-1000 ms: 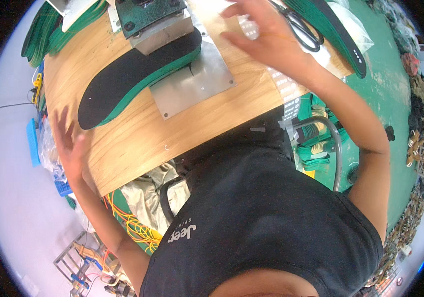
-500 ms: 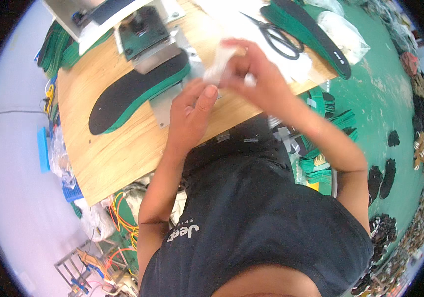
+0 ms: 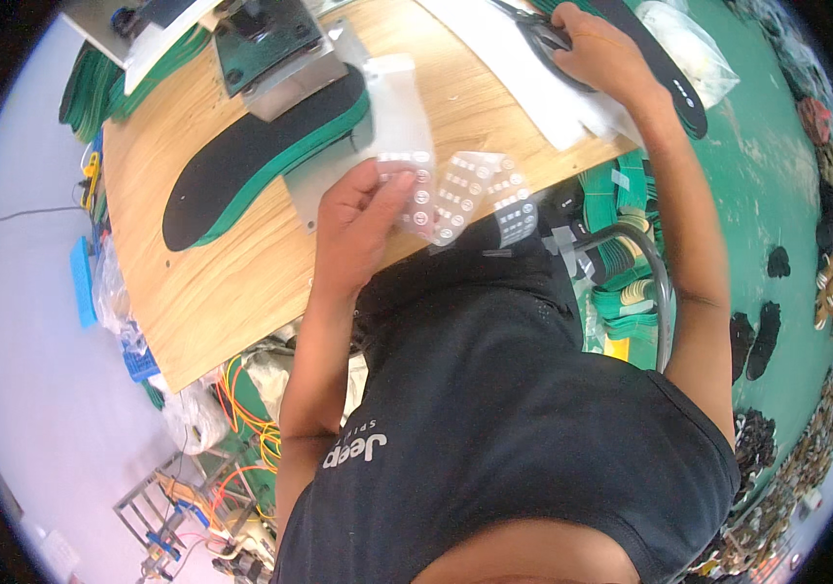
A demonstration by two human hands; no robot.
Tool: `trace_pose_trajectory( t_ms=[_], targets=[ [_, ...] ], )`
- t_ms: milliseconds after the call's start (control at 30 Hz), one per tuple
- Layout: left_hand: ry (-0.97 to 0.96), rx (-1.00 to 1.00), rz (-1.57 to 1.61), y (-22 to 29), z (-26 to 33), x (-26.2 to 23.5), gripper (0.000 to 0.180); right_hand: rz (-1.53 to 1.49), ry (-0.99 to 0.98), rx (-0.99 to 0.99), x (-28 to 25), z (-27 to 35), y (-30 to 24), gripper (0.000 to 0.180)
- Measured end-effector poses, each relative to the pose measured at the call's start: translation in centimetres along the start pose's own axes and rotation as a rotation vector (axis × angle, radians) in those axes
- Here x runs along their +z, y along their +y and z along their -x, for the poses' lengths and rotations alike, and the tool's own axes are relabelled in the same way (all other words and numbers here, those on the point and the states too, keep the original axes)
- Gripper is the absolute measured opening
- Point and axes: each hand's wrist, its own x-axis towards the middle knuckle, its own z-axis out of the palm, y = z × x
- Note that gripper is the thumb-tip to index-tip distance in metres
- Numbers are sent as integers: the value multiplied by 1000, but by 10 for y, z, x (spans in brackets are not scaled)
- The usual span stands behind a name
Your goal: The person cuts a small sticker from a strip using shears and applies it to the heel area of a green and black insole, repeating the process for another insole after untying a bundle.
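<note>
My left hand (image 3: 353,229) pinches a translucent strip of film (image 3: 461,193) printed with rows of small white marks. The strip's free end curls over the table's near edge. At the far right, my right hand (image 3: 609,56) has its fingers closed round the handle of black scissors (image 3: 539,41), which lie over white sheets (image 3: 494,68). A black-topped insole (image 3: 256,161) with a green edge lies left of my left hand, its far end against a metal press block (image 3: 285,78). A metal plate (image 3: 302,195) shows partly beneath the insole.
The wooden table (image 3: 178,302) has a stack of green insoles (image 3: 95,92) at its far left. Another black insole (image 3: 665,73) and a white plastic bag (image 3: 694,58) are at the far right. Bundled green insoles (image 3: 621,292) sit below the right edge, by a grey curved tube (image 3: 665,292).
My right hand has let go of the film and moved right to the scissors. The film, earlier bunched between both hands, now hangs unfolded from my left hand.
</note>
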Motion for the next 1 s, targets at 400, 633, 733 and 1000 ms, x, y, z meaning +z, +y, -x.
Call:
trace_pose_trajectory(
  t_ms=[400, 633, 733, 1000],
  targets=[
    [123, 186, 170, 3, -3, -8, 15, -927, 295, -138, 10, 17, -22, 46],
    [206, 177, 156, 12, 5, -3, 12, -1429, -455, -58, -7, 136, -28, 91],
    [175, 189, 166, 15, 2, 1, 12, -1549, -730, 51, 12, 159, -20, 96],
    [247, 110, 92, 20, 3, 20, 11, -1432, -785, 12, 15, 154, -44, 89]
  ],
)
